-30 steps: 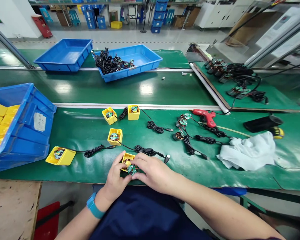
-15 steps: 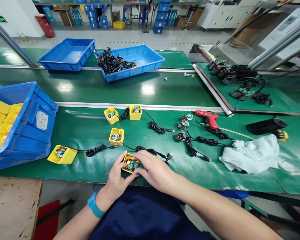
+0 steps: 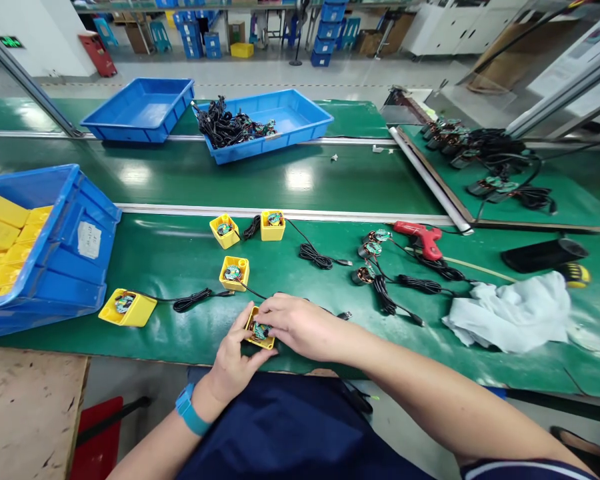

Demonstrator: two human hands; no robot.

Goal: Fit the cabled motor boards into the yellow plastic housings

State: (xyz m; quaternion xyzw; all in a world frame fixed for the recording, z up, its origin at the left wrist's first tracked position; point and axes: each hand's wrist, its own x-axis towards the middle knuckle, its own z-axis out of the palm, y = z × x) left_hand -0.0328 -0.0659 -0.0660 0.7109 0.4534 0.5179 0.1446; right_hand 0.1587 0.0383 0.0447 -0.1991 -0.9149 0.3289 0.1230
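Left hand (image 3: 237,353) and right hand (image 3: 300,327) holding a small square yellow plastic holder (image 3: 257,340) containing a green circuit board (image 3: 261,331).

Bright glare on green belt (image 3: 299,178), curved edges

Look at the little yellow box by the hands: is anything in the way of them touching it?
Nothing visible is in the way. The left hand and the right hand both touch the yellow box directly, with the round green circuit board sitting inside it.
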